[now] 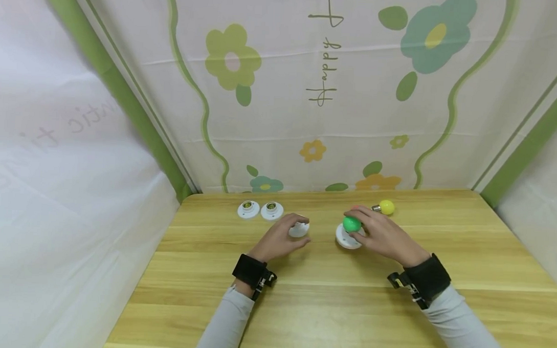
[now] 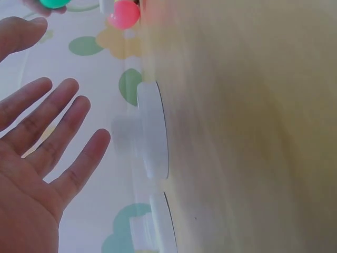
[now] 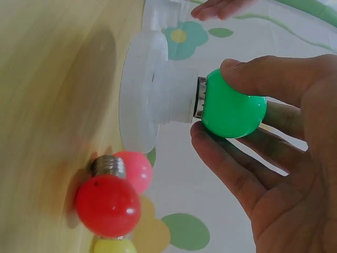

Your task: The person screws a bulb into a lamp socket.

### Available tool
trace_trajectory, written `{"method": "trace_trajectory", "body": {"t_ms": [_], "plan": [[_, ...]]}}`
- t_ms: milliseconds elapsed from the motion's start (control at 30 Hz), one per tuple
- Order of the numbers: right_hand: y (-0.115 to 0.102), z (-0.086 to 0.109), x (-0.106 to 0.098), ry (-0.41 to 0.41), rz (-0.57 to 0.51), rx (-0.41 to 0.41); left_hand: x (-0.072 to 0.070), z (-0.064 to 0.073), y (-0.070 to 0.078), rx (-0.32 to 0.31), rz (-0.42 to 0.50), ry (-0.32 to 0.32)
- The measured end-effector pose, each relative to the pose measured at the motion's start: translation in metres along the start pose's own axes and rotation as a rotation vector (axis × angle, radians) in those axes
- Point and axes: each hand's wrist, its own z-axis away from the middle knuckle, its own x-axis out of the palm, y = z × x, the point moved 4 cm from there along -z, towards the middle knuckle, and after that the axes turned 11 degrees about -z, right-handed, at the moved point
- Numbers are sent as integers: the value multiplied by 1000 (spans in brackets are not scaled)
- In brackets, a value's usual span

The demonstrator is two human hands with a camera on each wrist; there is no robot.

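Bulb gripped by right hand; left hand spread

Clock bearings follow the head view, with 12 toward the printed cloth.

The far-left socket sits base down on the wooden tabletop, mouth upward. The second socket is just beside it at 3 o'clock, with its threaded interior visible. The left hand stands at 8 o'clock from the third socket, fingers wide apart and holding nothing; contact with that socket cannot be determined.

The fourth socket, at 3 o'clock from the third, stands beneath the green bulb. The right hand pinches the bulb's globe between thumb and fingers. In the right wrist view, a band of metal cap shows between globe and socket mouth. A red bulb and a pink bulb lie close together, near the fourth socket. The yellow bulb lies at 2 o'clock from the green one.
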Motion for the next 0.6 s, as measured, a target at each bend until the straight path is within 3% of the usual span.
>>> {"method": "trace_trajectory", "body": {"t_ms": [400,600], "plan": [[17,16,-7,-16,-9,85,-3,8,-8,-14,-22,4],[22,23,-10,-9,21,85,-4,9,-9,-13,-39,-6]]}}
